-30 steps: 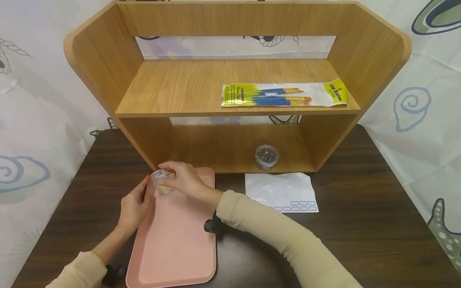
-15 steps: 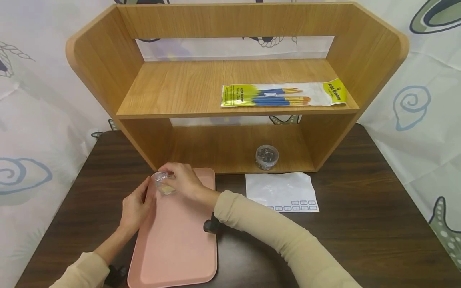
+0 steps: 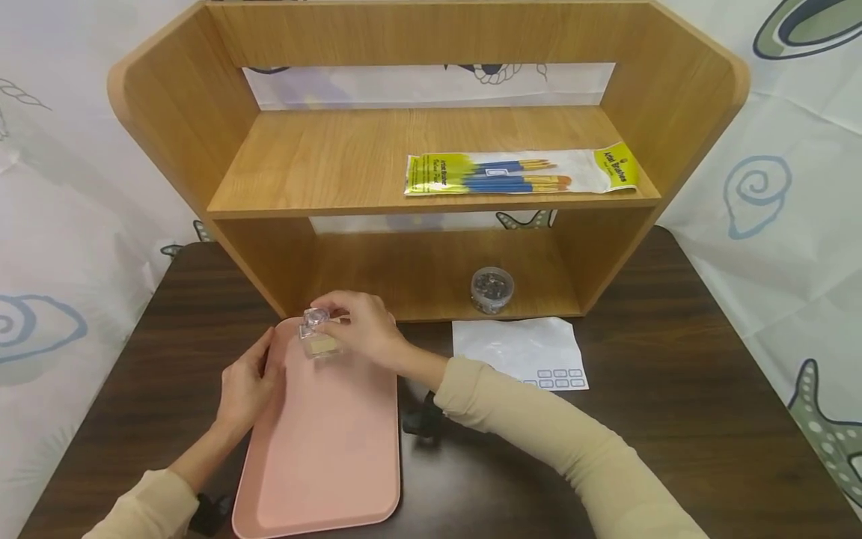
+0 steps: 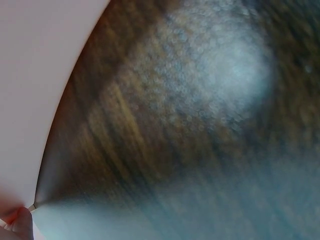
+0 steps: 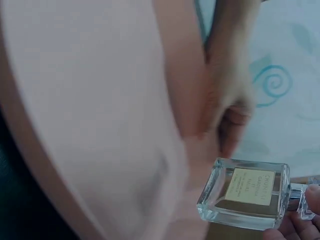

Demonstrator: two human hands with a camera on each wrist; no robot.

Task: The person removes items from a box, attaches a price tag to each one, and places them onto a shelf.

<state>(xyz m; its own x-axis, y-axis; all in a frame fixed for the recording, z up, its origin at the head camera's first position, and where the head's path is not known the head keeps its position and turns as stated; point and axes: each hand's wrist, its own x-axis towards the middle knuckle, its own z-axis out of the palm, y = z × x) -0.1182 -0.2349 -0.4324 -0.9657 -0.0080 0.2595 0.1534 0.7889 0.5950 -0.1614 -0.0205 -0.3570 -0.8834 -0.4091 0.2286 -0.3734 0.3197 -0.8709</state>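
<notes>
A clear, square glass perfume bottle (image 3: 319, 344) with a pale yellow label is over the far end of the pink tray (image 3: 326, 457). My right hand (image 3: 364, 326) holds it by the neck and faceted clear cap, between thumb and fingers. The right wrist view shows the bottle (image 5: 245, 192) tilted on its side in that picture, label facing the camera. At the tray's left rim, my left hand (image 3: 245, 385) grips the edge, thumb on the inner side. In the left wrist view the thumb (image 4: 22, 222) lies at the tray's edge.
Behind the tray stands a wooden two-tier shelf (image 3: 431, 206). Its upper board bears a pack of artist brushes (image 3: 518, 172); a round clear tub of small dark pieces (image 3: 491, 290) sits below. A white sheet with blue-framed labels (image 3: 515, 348) lies on the dark table (image 3: 646, 374).
The perfume bottle has moved rightward from the tray's far left corner in my right hand, and its cap now shows more fully. My left hand stays at the tray's left rim.
</notes>
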